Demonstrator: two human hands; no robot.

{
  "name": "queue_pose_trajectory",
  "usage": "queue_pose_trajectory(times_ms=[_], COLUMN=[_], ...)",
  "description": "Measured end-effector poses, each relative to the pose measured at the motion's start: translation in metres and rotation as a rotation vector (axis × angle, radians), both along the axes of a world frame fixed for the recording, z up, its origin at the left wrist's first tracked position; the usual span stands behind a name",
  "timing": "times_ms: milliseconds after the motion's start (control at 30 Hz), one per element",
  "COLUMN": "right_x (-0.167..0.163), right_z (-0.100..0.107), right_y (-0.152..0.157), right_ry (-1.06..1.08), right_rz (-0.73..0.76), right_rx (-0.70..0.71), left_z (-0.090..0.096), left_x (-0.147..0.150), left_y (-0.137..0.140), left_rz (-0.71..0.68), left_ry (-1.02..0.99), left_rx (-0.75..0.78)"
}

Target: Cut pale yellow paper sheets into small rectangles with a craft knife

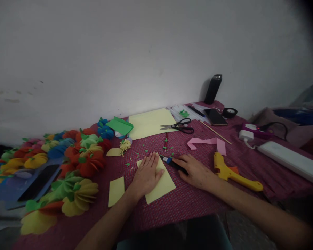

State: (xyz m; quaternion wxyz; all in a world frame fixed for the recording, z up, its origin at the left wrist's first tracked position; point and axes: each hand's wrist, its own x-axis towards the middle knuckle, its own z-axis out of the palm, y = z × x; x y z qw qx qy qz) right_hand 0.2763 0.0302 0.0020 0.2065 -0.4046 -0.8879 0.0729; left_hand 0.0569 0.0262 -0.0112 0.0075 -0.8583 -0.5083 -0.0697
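My left hand (148,173) lies flat on a pale yellow sheet of paper (161,187), its fingers stretched toward the sheet's far edge. To the right, my right hand (193,170) is closed around a utility knife (178,166) with a dark blue handle; the knife's tip points left, close to the sheet's upper right edge. A smaller yellow paper piece (116,191) rests left of my left wrist. Small green scraps (127,164) are scattered beyond the fingertips, near a slim red tool (166,141) whose kind I cannot make out.
Several colourful paper pumpkins (91,163) crowd the left side. Black-handled scissors (181,125) lie on a large yellow sheet (148,121) by the wall. On the right are a pink strip (203,141), a yellow glue gun (229,173), a white power strip (289,161), a phone (215,117) and a black bottle (213,89).
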Motion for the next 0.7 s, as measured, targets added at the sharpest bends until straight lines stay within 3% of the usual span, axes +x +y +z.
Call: queue_pose_trajectory(times_ms=[467,700], right_x=[-0.015,0.014], right_z=[-0.001,-0.004], right_y=[0.009,0.004], right_ry=[-0.021,0.022], right_rz=[-0.005,-0.124], right_rx=[0.024,0.071], left_z=[-0.001,-0.001], left_x=[0.0,0.0], left_y=[0.001,-0.001], left_rz=[0.001,0.001], left_ry=[0.023,-0.047], left_rx=[0.006,-0.012])
